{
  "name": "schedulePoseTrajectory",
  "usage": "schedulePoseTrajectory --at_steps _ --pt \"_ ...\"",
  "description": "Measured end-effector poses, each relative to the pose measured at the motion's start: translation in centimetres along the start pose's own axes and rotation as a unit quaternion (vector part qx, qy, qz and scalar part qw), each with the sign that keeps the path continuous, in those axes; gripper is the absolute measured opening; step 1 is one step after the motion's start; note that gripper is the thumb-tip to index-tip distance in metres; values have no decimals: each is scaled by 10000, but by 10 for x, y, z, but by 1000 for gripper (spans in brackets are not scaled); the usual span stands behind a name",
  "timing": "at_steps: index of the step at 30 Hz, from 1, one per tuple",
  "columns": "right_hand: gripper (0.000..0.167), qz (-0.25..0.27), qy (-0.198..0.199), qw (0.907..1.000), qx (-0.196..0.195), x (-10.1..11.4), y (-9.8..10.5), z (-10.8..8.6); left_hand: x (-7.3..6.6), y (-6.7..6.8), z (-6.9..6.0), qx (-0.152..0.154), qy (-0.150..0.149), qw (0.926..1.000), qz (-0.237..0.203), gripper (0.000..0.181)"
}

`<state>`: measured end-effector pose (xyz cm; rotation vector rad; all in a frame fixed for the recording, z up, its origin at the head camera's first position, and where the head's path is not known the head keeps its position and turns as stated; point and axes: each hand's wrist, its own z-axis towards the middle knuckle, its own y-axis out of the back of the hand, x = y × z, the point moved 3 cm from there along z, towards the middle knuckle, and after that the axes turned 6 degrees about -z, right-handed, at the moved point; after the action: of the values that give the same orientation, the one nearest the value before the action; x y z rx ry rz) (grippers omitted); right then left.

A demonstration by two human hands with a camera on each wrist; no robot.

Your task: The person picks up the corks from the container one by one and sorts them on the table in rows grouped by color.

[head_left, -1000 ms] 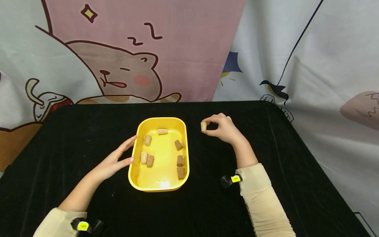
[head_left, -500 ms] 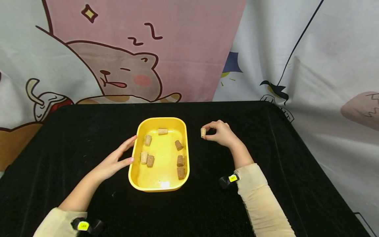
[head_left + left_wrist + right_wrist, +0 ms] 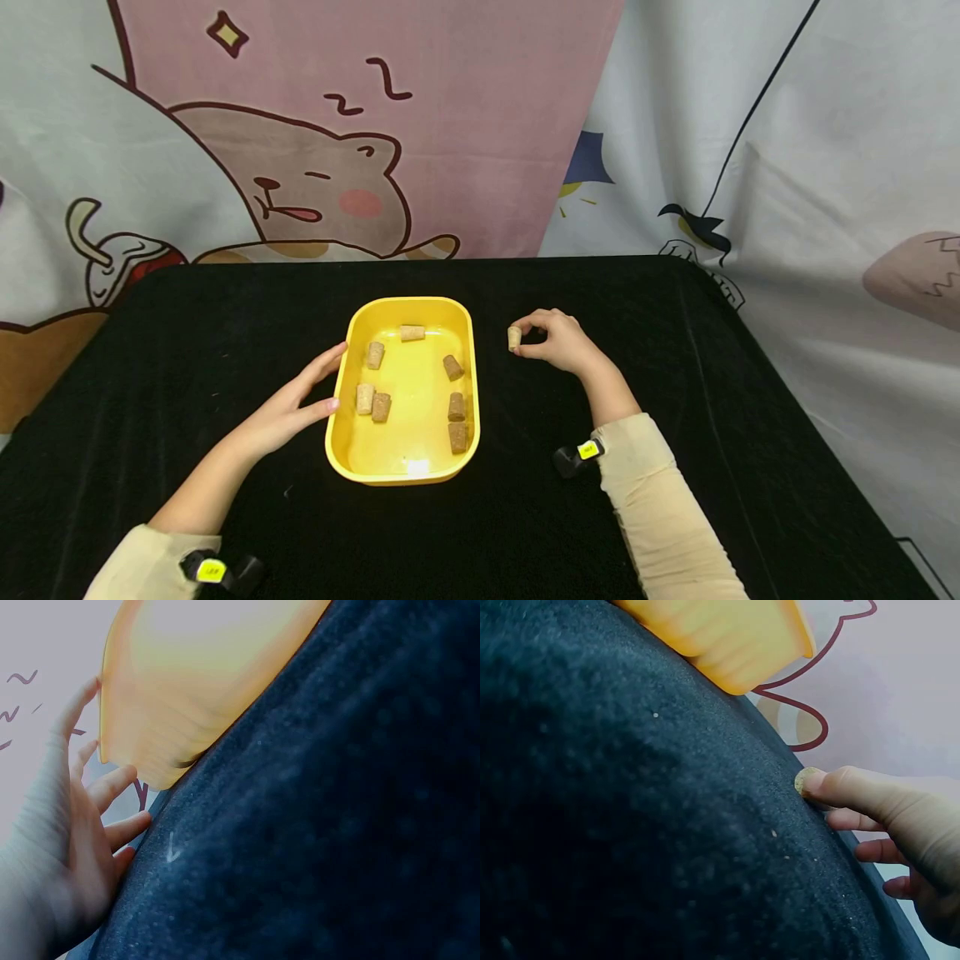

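Note:
A yellow tray [image 3: 405, 450] stands on the black cloth, with several corks inside, among them a light one [image 3: 412, 333] at the far end and a darker one [image 3: 457, 438] at the near right. The left hand [image 3: 288, 408] rests its fingertips and thumb against the tray's left side; the left wrist view shows its fingers [image 3: 82, 847] beside the tray wall [image 3: 172, 690]. Right of the tray, the right hand [image 3: 562, 340] pinches a light cork [image 3: 514, 337] between thumb and fingers. In the right wrist view the cork's end [image 3: 807, 782] shows at the thumb of the right hand [image 3: 907, 825].
Black cloth [image 3: 525, 517] covers the table. Behind it hangs a printed curtain [image 3: 487, 125] with a sleeping animal. Each wrist carries a small black device, the left one [image 3: 213, 572] near the front edge and the right one [image 3: 581, 457] at the sleeve cuff.
The right hand has come down a little in the head view, toward the near side, with the cork still pinched. The left hand, the tray and the corks in it have stayed put.

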<state>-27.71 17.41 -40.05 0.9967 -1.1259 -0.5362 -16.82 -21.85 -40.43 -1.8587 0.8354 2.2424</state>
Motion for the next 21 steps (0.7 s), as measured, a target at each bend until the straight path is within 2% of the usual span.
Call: schedulePoseTrajectory --at_steps 6,10,21 --pt "44 -39 -126 9998 132 1 3 -1 2 0 0 3 12 10000 -13 67" --pt "49 -44 -47 10000 19 9 12 -1 2 0 -1 2 15 10000 3 67" --pt "51 429 510 9965 -504 61 42 -7 3 0 0 17 20 10000 -16 67"
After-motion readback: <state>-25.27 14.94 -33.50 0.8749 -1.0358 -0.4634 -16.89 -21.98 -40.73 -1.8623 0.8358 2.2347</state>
